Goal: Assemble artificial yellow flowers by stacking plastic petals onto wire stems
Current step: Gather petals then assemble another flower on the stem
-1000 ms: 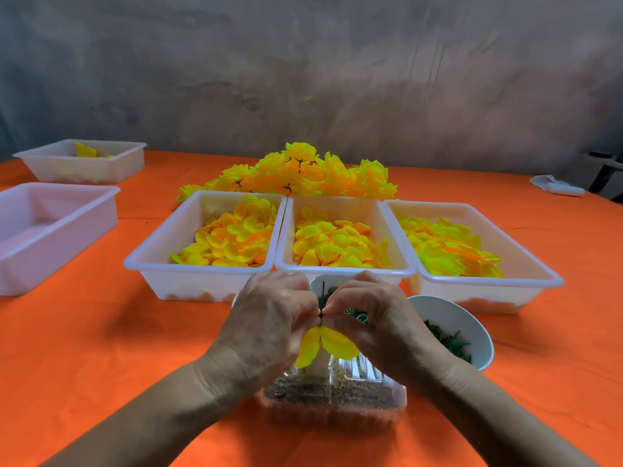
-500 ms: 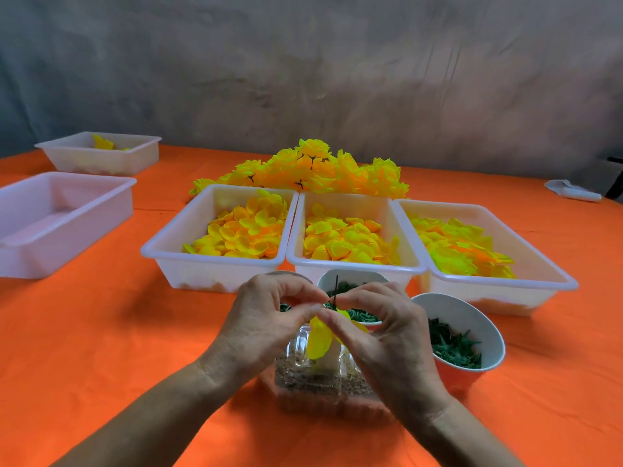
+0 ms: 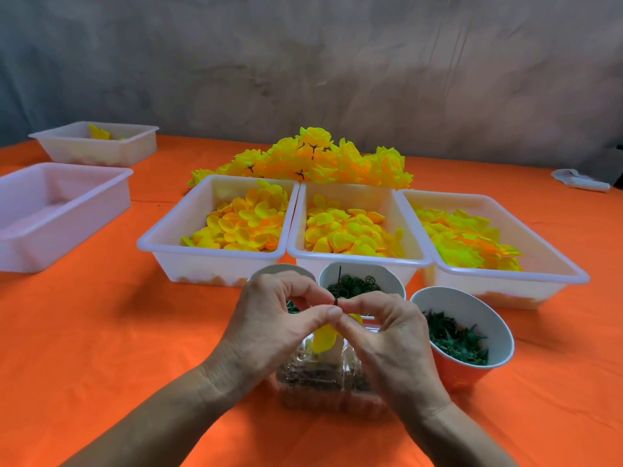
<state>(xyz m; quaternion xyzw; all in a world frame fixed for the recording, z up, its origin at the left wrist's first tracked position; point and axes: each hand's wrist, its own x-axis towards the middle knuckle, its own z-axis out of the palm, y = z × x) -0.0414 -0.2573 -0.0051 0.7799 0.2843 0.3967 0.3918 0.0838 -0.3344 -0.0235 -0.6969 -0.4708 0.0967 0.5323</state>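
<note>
Both grips pinch together on a thin wire stem: left hand at nine o'clock, right hand at three, yellow petal hanging beneath.

Three trays of petals stand side by side at the centre of the tabletop. At twelve o'clock behind them lies a heap of finished flowers. At six o'clock sit three cups before the trays, and nearer still a clear box. Two more trays stand at ten o'clock.
</note>
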